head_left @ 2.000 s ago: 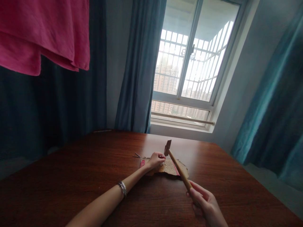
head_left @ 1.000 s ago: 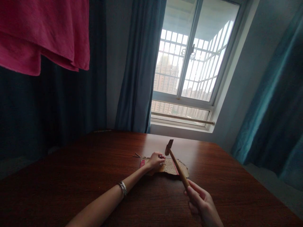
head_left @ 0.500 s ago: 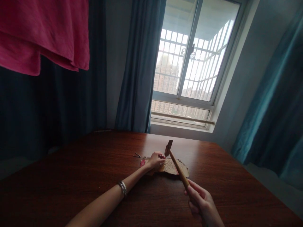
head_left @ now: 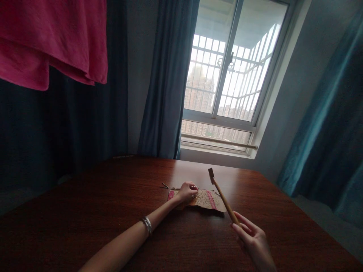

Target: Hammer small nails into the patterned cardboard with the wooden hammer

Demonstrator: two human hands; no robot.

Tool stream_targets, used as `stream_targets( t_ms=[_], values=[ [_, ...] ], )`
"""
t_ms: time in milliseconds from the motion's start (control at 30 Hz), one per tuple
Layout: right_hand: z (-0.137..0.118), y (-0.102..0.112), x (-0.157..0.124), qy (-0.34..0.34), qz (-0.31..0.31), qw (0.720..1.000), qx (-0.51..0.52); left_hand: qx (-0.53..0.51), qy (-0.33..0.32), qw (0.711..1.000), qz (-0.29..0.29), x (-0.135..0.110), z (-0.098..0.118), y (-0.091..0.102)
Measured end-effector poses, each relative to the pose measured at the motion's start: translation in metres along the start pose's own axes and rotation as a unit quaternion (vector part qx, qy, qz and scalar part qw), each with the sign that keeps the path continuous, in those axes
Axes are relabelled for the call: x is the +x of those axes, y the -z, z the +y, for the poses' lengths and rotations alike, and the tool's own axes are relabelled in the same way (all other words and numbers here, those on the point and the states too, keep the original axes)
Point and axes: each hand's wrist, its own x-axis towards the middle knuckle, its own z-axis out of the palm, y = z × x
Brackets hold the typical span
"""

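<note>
My right hand [head_left: 251,237] is wrapped round the wooden handle of a hammer [head_left: 224,198], whose dark head is raised above the far right of a flat piece of cardboard [head_left: 220,202]. The cardboard has pink bands and many small holes or dots. Over its left half, my left hand [head_left: 187,192] is closed in a pinch, with dark red nails showing. Something small may be between its fingertips, but I cannot make it out. A silver bracelet [head_left: 147,225] circles my left wrist.
Thin metal rods [head_left: 163,185] lie on the brown wooden table [head_left: 119,204], left of the cardboard. Behind the table are a blue curtain [head_left: 167,83] and a barred window [head_left: 221,75]. A pink cloth [head_left: 53,41] hangs at the upper left.
My right hand has moved the hammer to the right, away from my left hand, uncovering a pink band on the cardboard. My left hand stays in place.
</note>
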Motion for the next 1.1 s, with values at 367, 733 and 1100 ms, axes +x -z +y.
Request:
stream_targets(
  t_ms=[367,733,1100],
  values=[
    [0.047,0.049,0.051,0.061,0.13,0.956,-0.257,-0.01,0.01,1.0,-0.003,0.003,-0.008,-0.003],
    [0.043,0.053,0.048,0.027,0.13,0.889,-0.439,-0.005,0.004,1.0,-0.001,0.002,-0.009,-0.002],
    [0.047,0.047,0.046,0.045,0.102,0.796,-0.595,-0.019,0.018,1.0,-0.007,-0.002,0.005,0.003]
  ],
)
